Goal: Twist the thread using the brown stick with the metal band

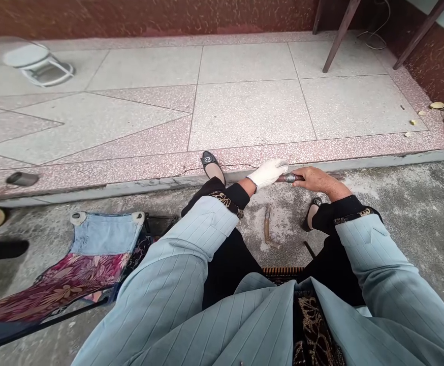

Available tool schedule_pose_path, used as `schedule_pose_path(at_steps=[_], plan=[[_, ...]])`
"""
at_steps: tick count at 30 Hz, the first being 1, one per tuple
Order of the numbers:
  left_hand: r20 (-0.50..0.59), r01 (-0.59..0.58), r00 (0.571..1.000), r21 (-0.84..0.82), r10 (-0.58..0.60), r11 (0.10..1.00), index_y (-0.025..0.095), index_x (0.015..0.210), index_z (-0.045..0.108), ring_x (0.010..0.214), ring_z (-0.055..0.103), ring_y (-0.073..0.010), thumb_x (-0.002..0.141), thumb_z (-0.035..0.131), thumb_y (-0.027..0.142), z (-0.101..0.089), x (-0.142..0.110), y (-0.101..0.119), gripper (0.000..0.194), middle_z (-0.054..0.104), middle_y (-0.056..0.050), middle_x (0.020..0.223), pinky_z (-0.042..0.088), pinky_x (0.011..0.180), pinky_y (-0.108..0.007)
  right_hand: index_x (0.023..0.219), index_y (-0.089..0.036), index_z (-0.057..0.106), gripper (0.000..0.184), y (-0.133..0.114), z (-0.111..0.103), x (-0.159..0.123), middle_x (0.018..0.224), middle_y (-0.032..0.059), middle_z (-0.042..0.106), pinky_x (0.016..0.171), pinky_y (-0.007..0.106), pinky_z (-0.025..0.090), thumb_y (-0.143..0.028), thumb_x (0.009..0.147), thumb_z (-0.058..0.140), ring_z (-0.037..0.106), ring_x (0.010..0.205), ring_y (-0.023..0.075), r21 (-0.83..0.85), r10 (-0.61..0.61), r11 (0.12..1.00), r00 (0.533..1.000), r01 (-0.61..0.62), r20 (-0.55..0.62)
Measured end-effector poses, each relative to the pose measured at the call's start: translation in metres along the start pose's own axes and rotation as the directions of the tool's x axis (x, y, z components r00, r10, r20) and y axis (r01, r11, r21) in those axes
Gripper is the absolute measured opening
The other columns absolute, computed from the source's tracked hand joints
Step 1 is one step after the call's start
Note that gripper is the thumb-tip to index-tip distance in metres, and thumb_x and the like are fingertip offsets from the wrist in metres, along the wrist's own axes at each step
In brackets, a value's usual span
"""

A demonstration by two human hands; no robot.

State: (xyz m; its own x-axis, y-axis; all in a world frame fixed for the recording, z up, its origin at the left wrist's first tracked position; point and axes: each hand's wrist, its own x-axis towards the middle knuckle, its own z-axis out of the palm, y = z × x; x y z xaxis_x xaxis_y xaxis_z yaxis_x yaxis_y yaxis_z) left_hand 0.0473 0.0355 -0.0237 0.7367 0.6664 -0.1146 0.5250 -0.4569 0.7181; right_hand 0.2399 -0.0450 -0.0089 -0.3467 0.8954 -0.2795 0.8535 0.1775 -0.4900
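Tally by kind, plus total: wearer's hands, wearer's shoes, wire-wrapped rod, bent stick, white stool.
Hands: 2 (left hand, gloved; right hand, bare)
Shoes: 2 (left shoe; right shoe)
Rod: 1
Stick: 1
Stool: 1
Total: 7

Passable rightward from the right hand (313, 179), over concrete (408, 203); passable forward above the step (252, 114), barred lower by its edge (389, 158). Obstructed on the ground between the legs (237, 264) by a bent stick (267, 226), leftward by a cloth chair (103, 234).
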Motion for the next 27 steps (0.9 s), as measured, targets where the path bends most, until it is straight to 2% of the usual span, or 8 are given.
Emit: schedule_pose_path(at_steps=[4,8,12,15,20,22,24,27], plan=[[0.006,0.003,1.0,-0.018,-0.003,1.0,0.016,0.075,0.057,0.066,0.047,-0.014,0.088,0.046,0.029,0.004,0.005,0.003,0.022,0.053,0.0,0.069,0.032,0.062,-0.027,0.112,-0.014,0.07,0.038,0.004,0.002,0.001,0.098,0.012,0.073,0.068,0.029,0.035,-0.047,0.095,0.057,0.06,0.081,0.0216,-0.039,0.02,0.999,0.999,-0.019,0.035],[0.064,-0.008,0.998,-0.179,0.02,0.984,0.015,0.072,0.055,0.064,0.044,-0.0117,0.086,0.049,0.031,0.004,0.007,-0.005,0.022,0.05,0.001,0.067,0.033,0.061,-0.025,0.103,-0.013,0.07,0.036,0.0,0.003,0.002,0.091,0.013,0.07,0.065,0.029,0.031,-0.045,0.097,0.055,0.057,0.079,0.022,-0.105,0.012,0.994,1.0,-0.009,0.026],[0.274,0.05,0.958,-0.458,0.087,0.888,0.016,0.068,0.053,0.056,0.04,-0.0088,0.08,0.062,0.037,0.0,0.002,-0.019,0.025,0.046,0.002,0.062,0.032,0.055,-0.023,0.097,-0.014,0.071,0.035,-0.003,0.003,0.001,0.079,0.0051,0.065,0.064,0.027,0.031,-0.047,0.093,0.059,0.055,0.071,0.0179,0.082,-0.109,0.992,0.988,0.101,0.105],[0.332,0.118,0.938,-0.575,0.1,0.81,0.016,0.071,0.055,0.05,0.039,-0.0073,0.078,0.068,0.04,-0.007,-0.006,-0.022,0.028,0.046,0.003,0.059,0.03,0.048,-0.021,0.093,-0.015,0.071,0.038,-0.003,0.001,0.002,0.074,0.0015,0.06,0.063,0.027,0.031,-0.051,0.09,0.061,0.051,0.069,0.0158,0.205,-0.154,0.97,0.982,0.129,0.11],[0.499,0.203,0.861,-0.509,0.095,0.837,0.017,0.075,0.056,0.041,0.035,-0.0079,0.081,0.067,0.046,-0.021,-0.02,-0.019,0.031,0.043,0.004,0.05,0.024,0.041,-0.022,0.076,-0.017,0.071,0.036,-0.009,-0.004,0.003,0.061,-0.0039,0.047,0.06,0.026,0.027,-0.051,0.084,0.065,0.04,0.06,0.0114,0.234,-0.169,0.967,0.944,0.103,0.282],[0.477,0.15,0.868,-0.511,0.135,0.846,0.017,0.073,0.056,0.043,0.038,-0.0079,0.08,0.068,0.048,-0.021,-0.023,-0.02,0.033,0.045,0.003,0.052,0.027,0.043,-0.022,0.081,-0.017,0.072,0.035,-0.014,-0.005,0.002,0.063,-0.0043,0.05,0.061,0.026,0.03,-0.052,0.082,0.067,0.042,0.061,0.0113,0.327,-0.218,0.939,0.925,0.111,0.311],[0.362,0.07,0.919,-0.541,0.157,0.838,0.017,0.075,0.057,0.048,0.039,-0.0076,0.081,0.067,0.048,-0.018,-0.024,-0.02,0.033,0.047,0.003,0.057,0.032,0.047,-0.023,0.087,-0.017,0.072,0.036,-0.016,-0.006,0.001,0.068,-0.003,0.056,0.062,0.026,0.034,-0.052,0.08,0.068,0.047,0.064,0.0122,0.467,-0.223,0.878,0.954,0.108,0.199],[0.185,0.013,0.976,-0.583,0.117,0.812,0.016,0.082,0.059,0.05,0.037,-0.0071,0.089,0.058,0.045,-0.011,-0.024,-0.016,0.03,0.045,0.004,0.061,0.034,0.05,-0.023,0.081,-0.017,0.065,0.039,-0.013,-0.009,0.002,0.068,-0.0004,0.057,0.061,0.026,0.04,-0.056,0.081,0.065,0.049,0.062,0.0124,0.656,-0.002,0.748,0.988,0.104,-0.154]])
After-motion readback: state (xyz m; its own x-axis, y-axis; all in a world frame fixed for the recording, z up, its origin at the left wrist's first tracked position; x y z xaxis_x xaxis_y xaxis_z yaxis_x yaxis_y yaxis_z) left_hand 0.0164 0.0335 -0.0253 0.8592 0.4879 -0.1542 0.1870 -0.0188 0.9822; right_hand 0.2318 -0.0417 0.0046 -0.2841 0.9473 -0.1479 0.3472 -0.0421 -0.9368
